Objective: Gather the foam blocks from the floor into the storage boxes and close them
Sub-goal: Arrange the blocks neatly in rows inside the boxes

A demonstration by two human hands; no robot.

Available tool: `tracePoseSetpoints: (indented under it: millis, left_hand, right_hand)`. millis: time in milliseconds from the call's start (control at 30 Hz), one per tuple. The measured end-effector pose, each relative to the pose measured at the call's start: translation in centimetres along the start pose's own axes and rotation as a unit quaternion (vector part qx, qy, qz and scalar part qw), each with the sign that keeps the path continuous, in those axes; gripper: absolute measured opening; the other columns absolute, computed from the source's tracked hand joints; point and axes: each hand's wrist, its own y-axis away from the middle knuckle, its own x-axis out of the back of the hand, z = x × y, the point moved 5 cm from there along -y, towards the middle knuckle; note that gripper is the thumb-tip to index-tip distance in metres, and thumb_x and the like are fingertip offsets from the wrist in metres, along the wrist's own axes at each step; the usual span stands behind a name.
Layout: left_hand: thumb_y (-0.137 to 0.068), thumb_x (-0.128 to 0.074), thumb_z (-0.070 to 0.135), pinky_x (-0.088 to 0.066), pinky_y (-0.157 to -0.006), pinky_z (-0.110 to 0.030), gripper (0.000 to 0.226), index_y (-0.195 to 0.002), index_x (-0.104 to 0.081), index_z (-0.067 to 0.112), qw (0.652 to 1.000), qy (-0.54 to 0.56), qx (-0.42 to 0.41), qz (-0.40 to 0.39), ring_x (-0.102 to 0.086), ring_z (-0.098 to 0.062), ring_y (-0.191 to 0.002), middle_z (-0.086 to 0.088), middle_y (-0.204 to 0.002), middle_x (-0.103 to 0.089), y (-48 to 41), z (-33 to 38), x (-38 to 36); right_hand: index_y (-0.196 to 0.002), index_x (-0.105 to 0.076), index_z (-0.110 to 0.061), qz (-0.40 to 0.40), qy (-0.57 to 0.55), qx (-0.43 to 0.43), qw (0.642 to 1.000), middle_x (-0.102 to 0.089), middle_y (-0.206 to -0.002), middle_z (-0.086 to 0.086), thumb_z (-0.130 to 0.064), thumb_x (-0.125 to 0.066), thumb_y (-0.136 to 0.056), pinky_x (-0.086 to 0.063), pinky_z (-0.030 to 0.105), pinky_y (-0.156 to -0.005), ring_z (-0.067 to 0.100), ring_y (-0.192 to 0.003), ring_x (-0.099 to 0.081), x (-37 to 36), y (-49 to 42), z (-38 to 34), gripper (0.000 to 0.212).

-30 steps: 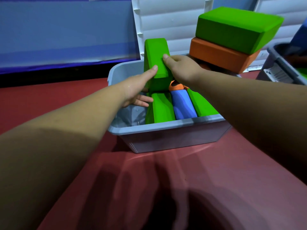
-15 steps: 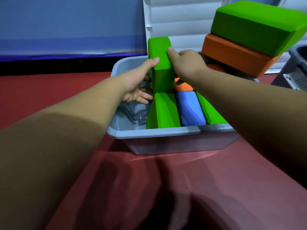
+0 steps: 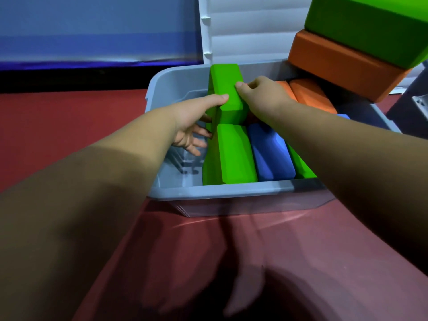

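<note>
A grey storage box (image 3: 220,189) stands open on the red floor, its white lid (image 3: 250,31) upright behind it. Both hands hold one green foam block (image 3: 228,98) on edge inside the box: my left hand (image 3: 196,119) grips its left side with the thumb on top, and my right hand (image 3: 261,96) grips its right side. In front of it lie another green block (image 3: 234,156), a blue block (image 3: 269,154) and a green block (image 3: 301,167) side by side. Orange blocks (image 3: 310,96) lie at the back right.
A large orange block (image 3: 342,66) with a large green block (image 3: 370,28) stacked on it rests on the box's right rim. A second dark box (image 3: 414,105) shows at the far right edge. A blue wall runs behind; red floor lies in front and to the left.
The held green block has sunk lower into the box between my hands. The view has moved closer to the box.
</note>
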Motion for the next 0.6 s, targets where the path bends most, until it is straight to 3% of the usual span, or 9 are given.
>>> tracePoseSetpoints:
  millis: [100, 233, 333, 433, 533, 600]
  left_hand:
    - [-0.071, -0.08, 0.07, -0.045, -0.091, -0.08, 0.108, -0.156, -0.037, 0.018, 0.999, 0.041, 0.013, -0.032, -0.05, -0.057, -0.132, -0.021, -0.151, -0.047, -0.5, -0.7, -0.1]
    - [-0.08, -0.076, 0.054, -0.047, -0.081, -0.083, 0.088, -0.153, -0.044, 0.016, 0.998, 0.06, -0.031, -0.019, -0.045, -0.052, -0.137, -0.012, -0.157, -0.039, -1.2, 0.0, -1.1]
    - [-0.096, -0.064, 0.05, -0.053, -0.076, -0.078, 0.067, -0.153, -0.044, 0.021, 0.999, 0.02, -0.033, 0.012, -0.045, -0.051, -0.136, -0.014, -0.152, -0.042, -1.3, 0.6, -2.5]
    - [-0.102, -0.054, 0.054, -0.059, -0.069, -0.069, 0.067, -0.158, -0.035, 0.022, 0.998, -0.029, -0.031, 0.049, -0.042, -0.049, -0.141, -0.021, -0.158, -0.037, -0.7, 0.9, -3.6]
    - [-0.106, -0.046, 0.054, -0.06, -0.077, -0.067, 0.062, -0.158, -0.035, 0.024, 0.996, -0.051, -0.035, 0.062, -0.04, -0.043, -0.144, -0.016, -0.162, -0.034, 0.1, 1.4, -4.4]
    - [-0.106, -0.044, 0.055, -0.054, -0.088, -0.071, 0.061, -0.158, -0.034, 0.025, 0.997, -0.051, -0.014, 0.06, -0.043, -0.052, -0.139, -0.016, -0.161, -0.034, 0.9, 1.3, -4.5]
  right_hand:
    - [-0.138, -0.056, -0.011, -0.006, 0.021, -0.008, 1.0, -0.064, -0.135, 0.014, -0.063, -0.052, -0.099, -0.043, 0.044, -0.108, 0.032, -0.126, -0.059, -0.6, -0.3, 0.5, 0.065]
    - [-0.141, -0.051, -0.01, -0.008, 0.056, -0.007, 0.998, -0.061, -0.139, 0.017, -0.062, -0.052, -0.099, -0.041, 0.044, -0.109, 0.035, -0.13, -0.054, -1.1, -1.2, 1.1, 0.067]
    - [-0.141, -0.05, -0.015, -0.002, 0.091, -0.022, 0.996, -0.056, -0.142, 0.018, -0.066, -0.051, -0.096, -0.04, 0.047, -0.109, 0.04, -0.132, -0.05, -1.3, -1.9, 2.2, 0.067]
    - [-0.139, -0.052, -0.026, 0.02, 0.104, -0.019, 0.994, -0.053, -0.14, 0.017, -0.072, -0.047, -0.092, -0.039, 0.051, -0.107, 0.044, -0.131, -0.048, -1.3, -1.4, 2.8, 0.066]
    - [-0.139, -0.052, -0.029, 0.029, 0.092, -0.019, 0.995, -0.056, -0.137, 0.016, -0.073, -0.046, -0.09, -0.039, 0.05, -0.107, 0.042, -0.131, -0.048, -1.2, -0.7, 3.1, 0.067]
    - [-0.138, -0.054, -0.029, 0.021, 0.083, -0.006, 0.996, -0.058, -0.136, 0.015, -0.072, -0.047, -0.09, -0.039, 0.048, -0.107, 0.04, -0.131, -0.049, -1.0, -0.2, 2.9, 0.066]
